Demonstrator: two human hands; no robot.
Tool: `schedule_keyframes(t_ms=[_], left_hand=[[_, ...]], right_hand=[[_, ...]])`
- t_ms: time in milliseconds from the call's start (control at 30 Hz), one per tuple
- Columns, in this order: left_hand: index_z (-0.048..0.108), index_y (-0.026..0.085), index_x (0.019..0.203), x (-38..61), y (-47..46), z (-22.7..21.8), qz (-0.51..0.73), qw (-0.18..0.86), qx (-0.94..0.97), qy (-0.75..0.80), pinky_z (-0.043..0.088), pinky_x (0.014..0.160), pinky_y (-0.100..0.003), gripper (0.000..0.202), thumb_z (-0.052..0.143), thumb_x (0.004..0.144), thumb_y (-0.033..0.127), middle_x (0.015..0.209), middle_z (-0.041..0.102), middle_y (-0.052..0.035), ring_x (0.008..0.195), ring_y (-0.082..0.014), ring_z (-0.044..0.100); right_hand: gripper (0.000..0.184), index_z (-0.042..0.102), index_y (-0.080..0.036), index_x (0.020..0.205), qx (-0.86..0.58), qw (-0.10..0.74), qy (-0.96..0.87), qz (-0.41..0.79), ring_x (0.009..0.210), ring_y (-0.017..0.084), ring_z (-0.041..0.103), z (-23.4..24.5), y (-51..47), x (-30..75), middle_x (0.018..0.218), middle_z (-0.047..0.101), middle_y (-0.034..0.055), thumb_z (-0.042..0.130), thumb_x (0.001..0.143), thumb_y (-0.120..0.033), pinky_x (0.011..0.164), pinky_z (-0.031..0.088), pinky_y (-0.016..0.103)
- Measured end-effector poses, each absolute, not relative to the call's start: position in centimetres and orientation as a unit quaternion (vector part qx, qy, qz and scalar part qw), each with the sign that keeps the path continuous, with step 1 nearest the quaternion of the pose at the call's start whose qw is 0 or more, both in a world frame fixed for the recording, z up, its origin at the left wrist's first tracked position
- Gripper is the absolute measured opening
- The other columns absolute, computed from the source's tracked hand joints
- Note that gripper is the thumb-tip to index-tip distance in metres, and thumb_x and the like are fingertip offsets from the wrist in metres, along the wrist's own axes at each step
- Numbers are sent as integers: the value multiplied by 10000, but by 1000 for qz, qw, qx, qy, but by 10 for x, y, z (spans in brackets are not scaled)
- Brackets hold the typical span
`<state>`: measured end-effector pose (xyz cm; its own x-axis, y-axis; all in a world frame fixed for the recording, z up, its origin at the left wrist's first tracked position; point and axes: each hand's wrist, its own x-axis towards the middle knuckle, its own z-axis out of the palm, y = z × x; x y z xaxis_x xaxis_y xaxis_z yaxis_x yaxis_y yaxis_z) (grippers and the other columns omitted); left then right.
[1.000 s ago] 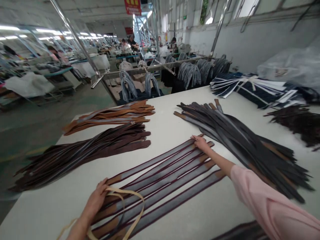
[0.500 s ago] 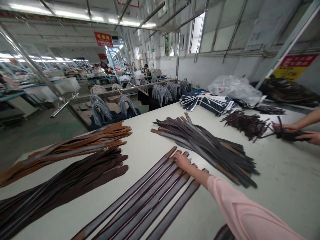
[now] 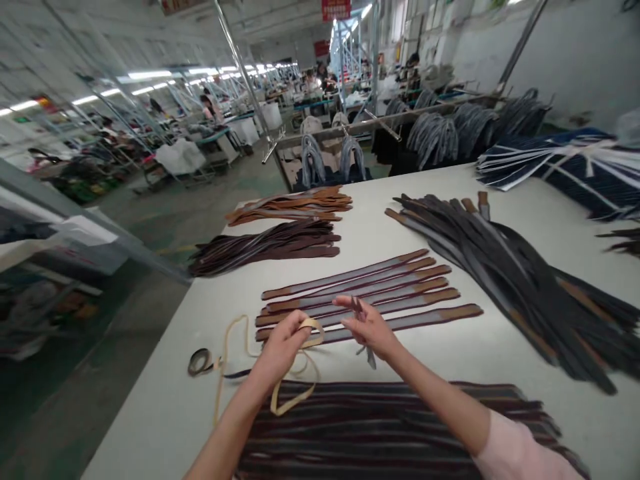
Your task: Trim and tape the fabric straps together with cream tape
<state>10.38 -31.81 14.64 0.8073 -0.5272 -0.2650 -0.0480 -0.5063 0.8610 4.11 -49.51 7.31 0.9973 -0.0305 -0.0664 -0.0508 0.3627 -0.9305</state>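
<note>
My left hand [image 3: 281,347] is raised over the white table [image 3: 380,230], fingers pinched on a tan ribbon [image 3: 295,393] that loops down and trails off to the left. My right hand [image 3: 367,327] is beside it, fingers partly curled round a thin dark strip [image 3: 369,357] that hangs below the palm. Just beyond both hands lie several grey strips with maroon edges and brown ends [image 3: 360,290], laid side by side. A flat stack of dark striped strips [image 3: 380,427] lies under my forearms at the near edge.
A large fan of dark grey strips [image 3: 515,273] lies to the right. Dark brown strips [image 3: 270,243] and tan strips [image 3: 295,203] lie at the far left. Navy and white bundles [image 3: 560,163] are at the far right. A small dark loop [image 3: 200,360] sits by the left table edge.
My right hand has left the ends of the laid-out strips and come back near my body. My left hand is in view again with the tan ribbon. The view swung down and left.
</note>
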Motion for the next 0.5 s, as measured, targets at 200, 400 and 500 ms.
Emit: schedule_keyframes(t_ms=[200, 400, 500], left_hand=[[455, 171, 803, 72, -292, 181, -299, 584, 744, -129, 250, 472, -191, 202, 507, 740, 356, 590, 389, 54, 501, -64, 301], [470, 171, 921, 60, -263, 210, -257, 658, 702, -85, 272, 470, -199, 350, 369, 800, 483, 547, 332, 63, 478, -72, 307], [462, 173, 962, 52, -259, 217, -245, 664, 700, -93, 293, 487, -208, 392, 346, 801, 511, 558, 358, 58, 481, -75, 328]], right_hand=[[493, 556, -191, 1016, -541, 830, -53, 124, 411, 9, 327, 75, -446, 39, 786, 573, -14, 720, 555, -255, 348, 203, 154], [375, 548, -187, 1005, -519, 850, -23, 89, 355, -8, 241, 113, -422, 33, 732, 557, -27, 640, 664, -314, 321, 157, 163], [516, 481, -235, 1094, -487, 865, -73, 91, 373, -8, 285, 146, -408, 30, 847, 579, -12, 678, 622, -302, 329, 182, 153]])
